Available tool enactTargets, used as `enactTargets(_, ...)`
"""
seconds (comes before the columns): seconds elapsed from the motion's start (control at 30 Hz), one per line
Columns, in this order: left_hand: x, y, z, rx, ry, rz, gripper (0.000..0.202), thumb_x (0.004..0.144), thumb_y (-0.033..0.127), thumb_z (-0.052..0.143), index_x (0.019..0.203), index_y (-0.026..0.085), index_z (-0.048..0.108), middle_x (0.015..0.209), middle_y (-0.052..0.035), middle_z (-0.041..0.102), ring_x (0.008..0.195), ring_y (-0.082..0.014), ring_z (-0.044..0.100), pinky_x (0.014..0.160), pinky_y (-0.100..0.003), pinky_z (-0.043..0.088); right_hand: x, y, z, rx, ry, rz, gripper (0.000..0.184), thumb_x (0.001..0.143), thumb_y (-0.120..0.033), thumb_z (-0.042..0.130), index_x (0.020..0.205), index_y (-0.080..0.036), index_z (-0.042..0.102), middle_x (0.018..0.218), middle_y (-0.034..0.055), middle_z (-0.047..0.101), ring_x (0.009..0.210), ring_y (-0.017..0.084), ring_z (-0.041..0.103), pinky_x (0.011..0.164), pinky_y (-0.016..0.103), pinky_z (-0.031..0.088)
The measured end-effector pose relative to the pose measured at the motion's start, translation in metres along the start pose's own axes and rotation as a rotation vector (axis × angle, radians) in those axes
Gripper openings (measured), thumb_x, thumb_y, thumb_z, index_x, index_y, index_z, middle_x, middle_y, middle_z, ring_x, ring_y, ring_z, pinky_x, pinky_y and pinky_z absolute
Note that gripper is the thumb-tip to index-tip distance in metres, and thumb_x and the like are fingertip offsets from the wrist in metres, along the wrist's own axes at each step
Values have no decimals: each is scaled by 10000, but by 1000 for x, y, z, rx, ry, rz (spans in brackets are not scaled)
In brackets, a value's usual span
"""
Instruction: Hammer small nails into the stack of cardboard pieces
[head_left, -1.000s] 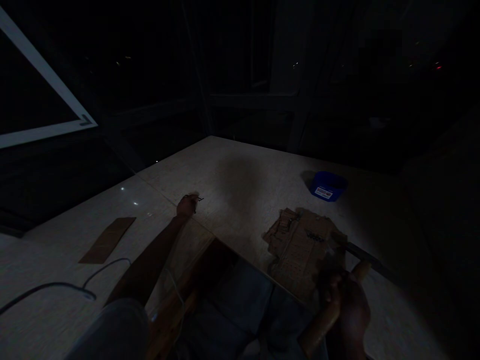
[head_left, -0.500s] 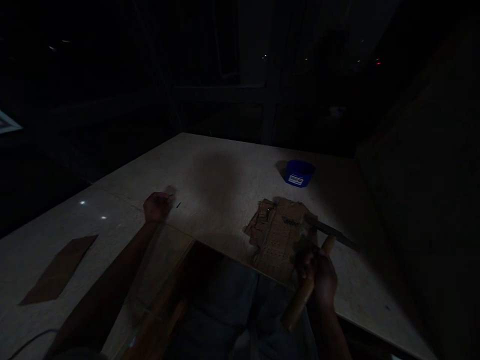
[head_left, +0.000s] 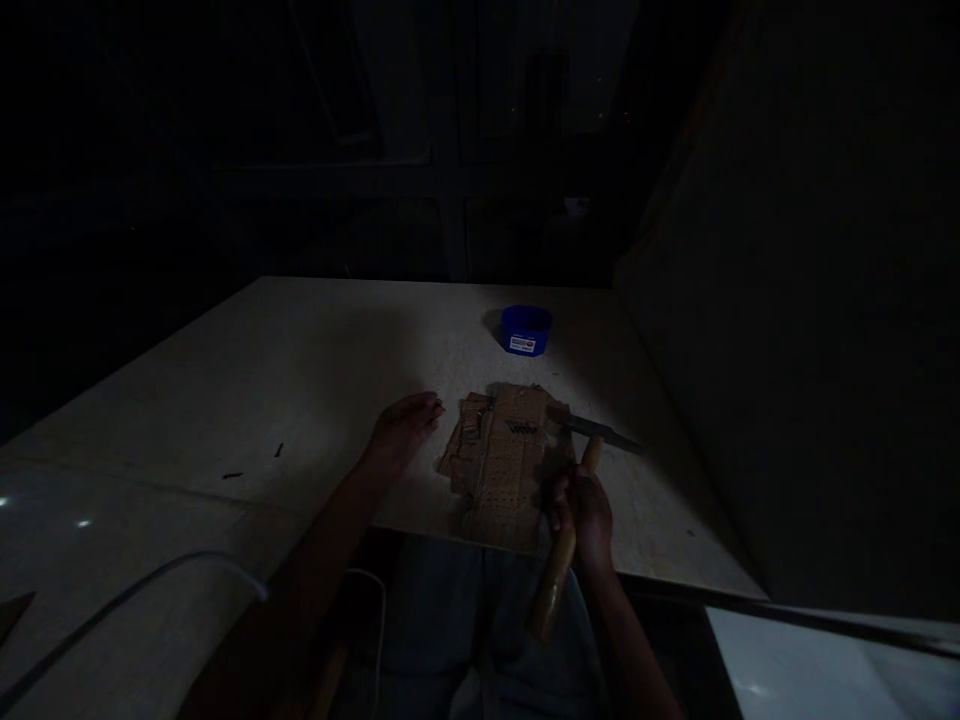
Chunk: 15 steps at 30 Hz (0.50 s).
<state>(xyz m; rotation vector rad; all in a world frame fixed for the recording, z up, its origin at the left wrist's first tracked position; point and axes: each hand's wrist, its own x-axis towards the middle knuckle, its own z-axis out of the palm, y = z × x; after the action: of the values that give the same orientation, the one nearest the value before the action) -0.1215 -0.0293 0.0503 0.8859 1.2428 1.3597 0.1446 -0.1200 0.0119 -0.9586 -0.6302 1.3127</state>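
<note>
My right hand [head_left: 589, 515] is wrapped around the wooden handle of a hammer [head_left: 553, 585], whose long dark metal head lies crosswise at the far end, over the right edge of the cardboard. A worn, layered piece of cardboard [head_left: 510, 480] with many small holes lies at the table's front edge. Several dark nails [head_left: 523, 427] stand in a row on it. Just left of the cardboard, my left hand [head_left: 405, 430] is raised with its fingers pinched on a thin dark piece that looks like a nail [head_left: 441, 406].
Behind the cardboard stands a blue plastic tub [head_left: 526, 332] with a white label. Two loose nails [head_left: 233, 475] lie on the pale table [head_left: 187, 380] at left. A cable [head_left: 150, 575] crosses the lower left. A dark panel [head_left: 750, 350] rises along the right side. The room is very dim.
My left hand has moved right, from beside a loose nail to near the cardboard. The view has turned to the right. My right hand still grips the hammer.
</note>
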Motion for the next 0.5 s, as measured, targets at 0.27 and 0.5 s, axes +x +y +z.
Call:
enactTargets(0.27,5,-36,66,394,-222,256,244,800,383,719,948,195,767,979,-82,784,917,-227,726,835,-363,580,0,4,2,-72,15,19,409,869,-583,611,712,-212,541,368,-81,448,265,92,374,288,207,336)
enactTargets(0.5,10,-55,74,629,-413,537,197,928,304,588,983,233,763,1000,-30,789,940,-188,729,879,-320,580,-3,7,9,-204,-4,21,388,895,-607,568,858,-223,528,516,-58,618,262,90,405,285,228,413)
